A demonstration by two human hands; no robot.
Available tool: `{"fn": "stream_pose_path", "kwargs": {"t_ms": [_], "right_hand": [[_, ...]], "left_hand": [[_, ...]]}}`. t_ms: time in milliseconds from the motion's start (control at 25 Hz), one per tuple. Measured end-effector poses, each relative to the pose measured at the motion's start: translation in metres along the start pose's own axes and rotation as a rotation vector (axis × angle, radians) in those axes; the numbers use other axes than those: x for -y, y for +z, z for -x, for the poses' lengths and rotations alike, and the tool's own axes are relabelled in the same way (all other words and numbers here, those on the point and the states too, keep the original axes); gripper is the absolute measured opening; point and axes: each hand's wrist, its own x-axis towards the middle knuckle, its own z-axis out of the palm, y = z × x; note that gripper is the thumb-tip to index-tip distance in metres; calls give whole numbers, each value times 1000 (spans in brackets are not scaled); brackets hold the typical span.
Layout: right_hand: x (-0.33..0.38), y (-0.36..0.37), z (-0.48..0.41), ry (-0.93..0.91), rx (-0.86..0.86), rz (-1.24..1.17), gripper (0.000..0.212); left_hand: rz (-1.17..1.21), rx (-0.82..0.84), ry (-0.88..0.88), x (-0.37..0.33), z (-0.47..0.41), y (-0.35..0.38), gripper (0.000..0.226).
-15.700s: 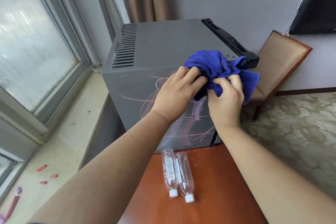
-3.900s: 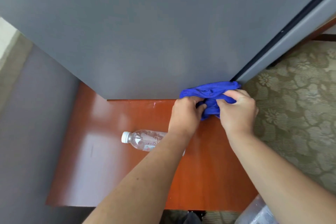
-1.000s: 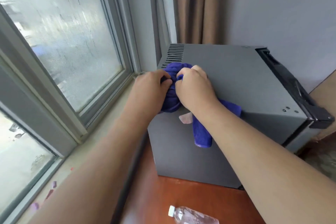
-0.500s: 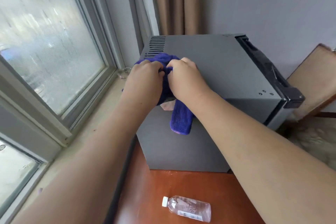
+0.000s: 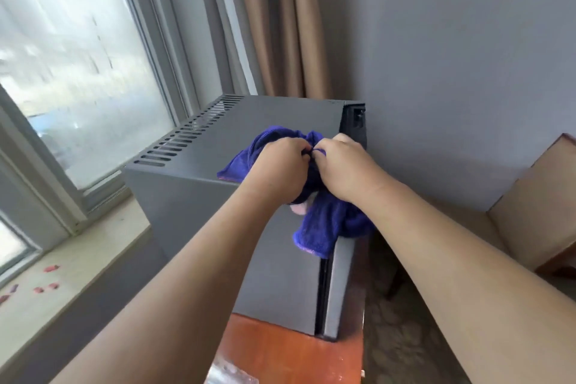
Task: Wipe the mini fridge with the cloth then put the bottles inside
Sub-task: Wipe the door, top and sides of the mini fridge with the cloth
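Observation:
The grey mini fridge stands on a reddish wooden table, its door shut. A blue cloth lies bunched on the fridge's top near the right front corner and hangs over the edge. My left hand and my right hand both clutch the cloth, side by side and touching. A clear plastic bottle shows partly at the bottom edge, lying on the table under my left forearm.
A large window and a pale sill with small red bits run along the left. Beige curtains hang behind the fridge. A chair stands at the right against the grey wall, over patterned carpet.
Both hands have slid the cloth from the top's left rear, near the vents, across to the right front corner. The view has swung to the right, and the bottle is now almost out of frame.

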Motion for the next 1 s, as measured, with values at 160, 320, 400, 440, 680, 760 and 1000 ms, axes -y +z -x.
{"fn": "stream_pose_path", "kwargs": {"t_ms": [160,320,400,440,680,760,1000], "right_hand": [[-30,-18,13,-129,190,-87,44],[-43,-31,17,-113,448,-256,67],[-56,-30,26,-68,458,-478,82],[-63,-29,30,-60,421,-569,84],[-83,-26,10,-160,340,-305,59],[-84,-24,-1,-176,284,-429,50],[-111,-26,-63,-19,-158,-462,21]], "left_hand": [[-6,-49,-195,-33,1,11,33],[-71,-22,-297,-42,6,9,35],[-55,-35,-331,-45,6,8,35],[-25,-52,-349,-46,5,8,35],[211,56,-374,-55,3,12,69],[179,155,-387,-51,2,10,93],[8,238,-193,-37,-33,13,90]]}}
